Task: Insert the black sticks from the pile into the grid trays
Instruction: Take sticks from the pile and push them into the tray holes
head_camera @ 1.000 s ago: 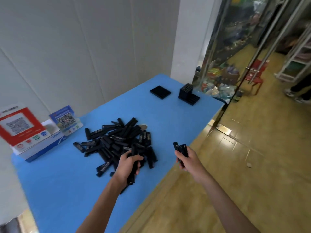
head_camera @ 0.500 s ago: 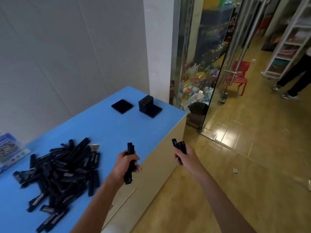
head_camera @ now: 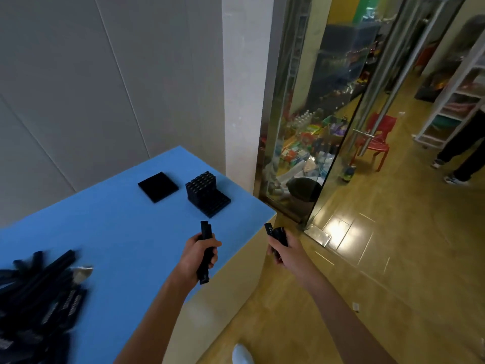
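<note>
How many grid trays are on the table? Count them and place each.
2: a flat tray near the wall, and a tray partly filled with sticks, right of it.

The pile of black sticks (head_camera: 39,298) lies in a messy heap on the blue table (head_camera: 118,232), far from the trays. One grid tray (head_camera: 158,187) lies flat and looks empty. Just beside it, the other grid tray (head_camera: 208,197) has sticks standing up in its back half. More black sticks are held up above the table, nearer than the trays.
</note>
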